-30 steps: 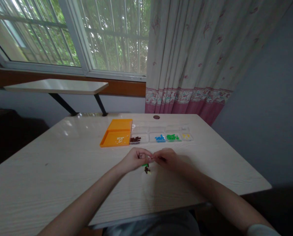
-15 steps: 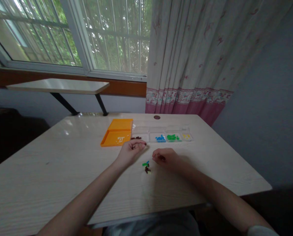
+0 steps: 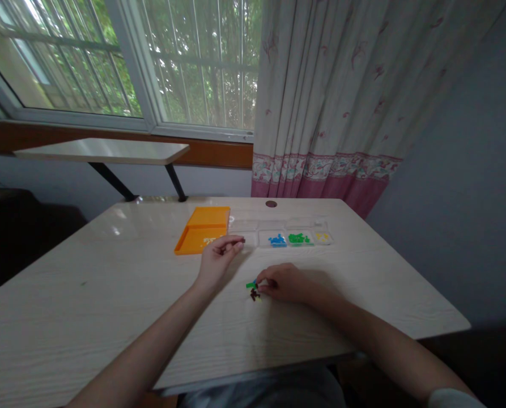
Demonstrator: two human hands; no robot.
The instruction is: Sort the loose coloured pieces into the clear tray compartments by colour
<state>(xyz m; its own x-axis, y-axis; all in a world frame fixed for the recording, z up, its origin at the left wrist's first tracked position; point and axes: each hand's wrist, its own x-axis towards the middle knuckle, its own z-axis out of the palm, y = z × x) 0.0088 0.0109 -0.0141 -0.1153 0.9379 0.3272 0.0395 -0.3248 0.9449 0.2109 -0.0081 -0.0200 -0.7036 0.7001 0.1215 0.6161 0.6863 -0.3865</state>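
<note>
My left hand (image 3: 217, 259) reaches toward the back of the table, its fingertips pinched on a small dark piece just over the clear tray of brown pieces (image 3: 245, 239), which the hand partly hides. My right hand (image 3: 280, 282) rests on the table with its fingers curled, its fingertips touching a small pile of loose pieces (image 3: 253, 290), green, blue and brown. Whether those fingers grip a piece is not visible.
An orange box with its lid (image 3: 203, 230) lies at the back of the pale wooden table (image 3: 108, 300). Clear trays hold blue (image 3: 277, 239), green (image 3: 299, 238) and yellow (image 3: 322, 236) pieces. A window, a curtain and a narrow shelf stand behind.
The hands were joined above the loose pile a second ago. Since then my left hand has moved up to the brown tray and my right hand has dropped to the pile.
</note>
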